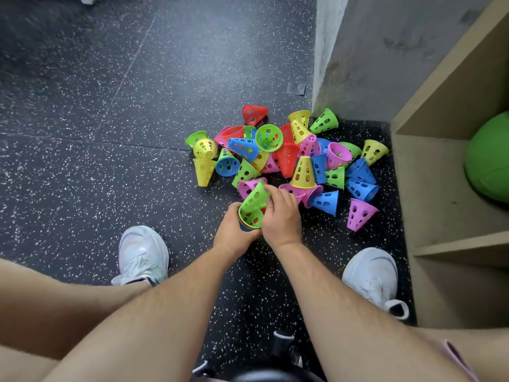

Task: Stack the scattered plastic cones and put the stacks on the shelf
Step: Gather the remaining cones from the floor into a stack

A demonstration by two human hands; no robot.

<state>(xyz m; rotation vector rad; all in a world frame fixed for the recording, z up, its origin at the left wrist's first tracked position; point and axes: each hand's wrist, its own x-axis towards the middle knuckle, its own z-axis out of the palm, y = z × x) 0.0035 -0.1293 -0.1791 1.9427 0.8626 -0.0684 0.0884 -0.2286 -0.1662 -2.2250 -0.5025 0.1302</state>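
A heap of perforated plastic cones (289, 158) in red, yellow, green, blue and pink lies scattered on the dark speckled floor. My left hand (234, 230) grips a short stack of cones (249, 219) from below, its open end facing me, a green one innermost. My right hand (281, 213) pinches a loose green cone (254, 198), whose narrow end sits tilted in the mouth of that stack. The wooden shelf (440, 172) stands at the right, close beside the heap.
A green ball (490, 161) rests in the shelf's middle compartment. A grey concrete wall corner (327, 51) rises behind the heap. My two white shoes (143, 255) flank my arms, the right shoe (371, 274) near the shelf. A dark wheeled object (283, 346) sits by the bottom edge.
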